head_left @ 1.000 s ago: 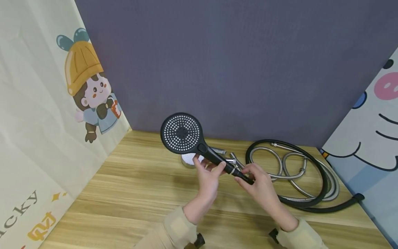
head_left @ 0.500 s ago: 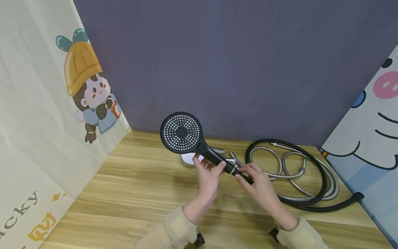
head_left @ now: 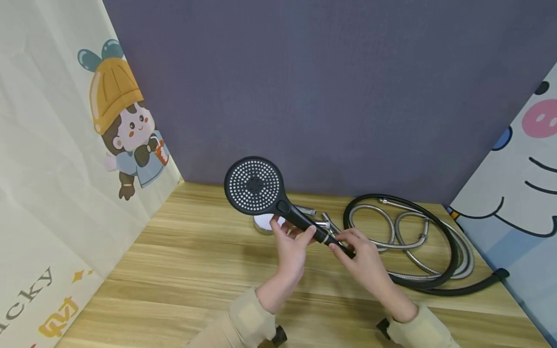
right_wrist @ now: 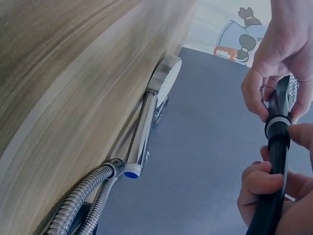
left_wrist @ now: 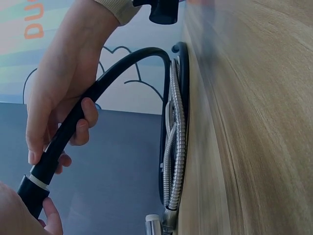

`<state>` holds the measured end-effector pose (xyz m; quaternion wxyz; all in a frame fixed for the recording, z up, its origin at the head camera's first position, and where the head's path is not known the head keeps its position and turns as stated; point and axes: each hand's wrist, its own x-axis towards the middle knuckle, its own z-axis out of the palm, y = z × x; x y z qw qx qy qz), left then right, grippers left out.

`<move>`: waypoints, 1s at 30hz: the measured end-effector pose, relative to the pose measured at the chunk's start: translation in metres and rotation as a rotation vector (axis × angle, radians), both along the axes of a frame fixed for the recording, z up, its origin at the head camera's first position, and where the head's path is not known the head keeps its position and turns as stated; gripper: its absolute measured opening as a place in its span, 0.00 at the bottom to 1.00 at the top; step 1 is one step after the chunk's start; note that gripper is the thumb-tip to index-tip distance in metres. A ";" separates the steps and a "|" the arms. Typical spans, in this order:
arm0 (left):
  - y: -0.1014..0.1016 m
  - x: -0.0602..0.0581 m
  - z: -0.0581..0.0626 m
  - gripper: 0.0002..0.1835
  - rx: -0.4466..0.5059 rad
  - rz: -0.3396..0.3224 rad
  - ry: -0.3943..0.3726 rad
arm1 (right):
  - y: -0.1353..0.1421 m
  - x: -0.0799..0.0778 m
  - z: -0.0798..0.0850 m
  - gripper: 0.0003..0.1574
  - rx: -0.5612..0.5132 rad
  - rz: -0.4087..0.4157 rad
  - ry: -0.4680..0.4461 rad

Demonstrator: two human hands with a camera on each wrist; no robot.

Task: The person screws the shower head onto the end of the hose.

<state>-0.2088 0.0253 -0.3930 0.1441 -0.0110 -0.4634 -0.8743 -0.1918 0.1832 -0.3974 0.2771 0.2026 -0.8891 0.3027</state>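
Note:
A black shower head (head_left: 255, 185) with white nozzles is held up over the table, its handle slanting down to the right. My left hand (head_left: 290, 249) grips the handle from below. My right hand (head_left: 362, 253) pinches the end of a black shower hose (left_wrist: 71, 120) right at the handle's lower end. A pale ring (left_wrist: 38, 181) shows at the joint, between the two hands. From my right hand the hose arcs down to its coil on the table. Behind the black head lies a chrome shower head (right_wrist: 166, 76), with a blue-ringed end (right_wrist: 132, 173).
Silver metal hoses (head_left: 409, 246) lie coiled with the black hose at the right of the wooden table (head_left: 174, 270). A dark panel (head_left: 330, 96) stands at the back, with printed side walls left and right.
My right fingers have shifted very slightly on the hose end. The left hand and the black shower head stay where they were.

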 end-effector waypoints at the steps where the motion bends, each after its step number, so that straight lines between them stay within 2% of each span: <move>1: 0.000 0.000 0.000 0.46 0.002 0.001 0.001 | 0.000 0.000 0.000 0.13 -0.005 -0.005 0.000; 6: 0.000 0.001 0.001 0.46 0.003 0.000 0.003 | -0.003 0.002 0.001 0.23 -0.014 -0.036 -0.005; 12: 0.000 0.001 0.001 0.46 0.005 -0.008 0.001 | -0.004 0.001 0.000 0.26 0.005 -0.073 0.010; 20: 0.001 0.001 0.001 0.46 0.009 -0.011 0.007 | -0.004 0.002 -0.001 0.24 0.007 -0.079 0.063; 30: 0.001 0.000 0.001 0.46 0.011 -0.006 0.004 | -0.004 0.000 -0.001 0.17 0.001 -0.057 0.074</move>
